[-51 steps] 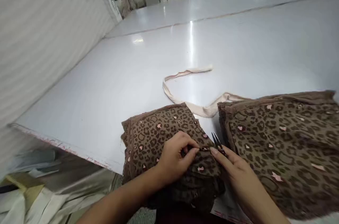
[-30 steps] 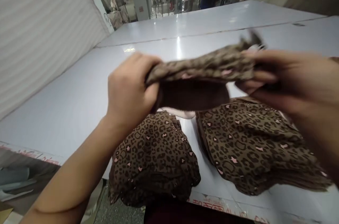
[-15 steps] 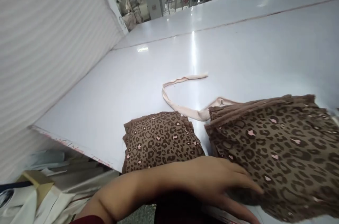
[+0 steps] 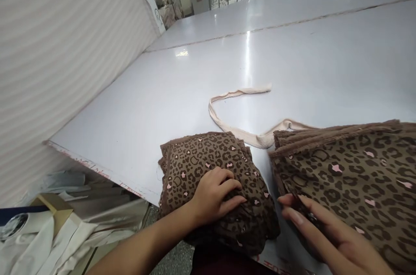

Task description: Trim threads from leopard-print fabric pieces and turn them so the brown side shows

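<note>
Rests the loosely spread left hand (image 4: pixel 216 195) directly on the left cloth pile (image 4: pixel 253 210), lower centre, and grips a partly hidden dark tool (image 4: pixel 305 211) in the right hand (image 4: pixel 344 240), just right of that pile.

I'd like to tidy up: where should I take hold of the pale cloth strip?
Probably by the free end of the pale strip, pinched from above on the far side. That end lies loose on the table, while the strip's other end disappears at the far edge of the right pile.
</note>
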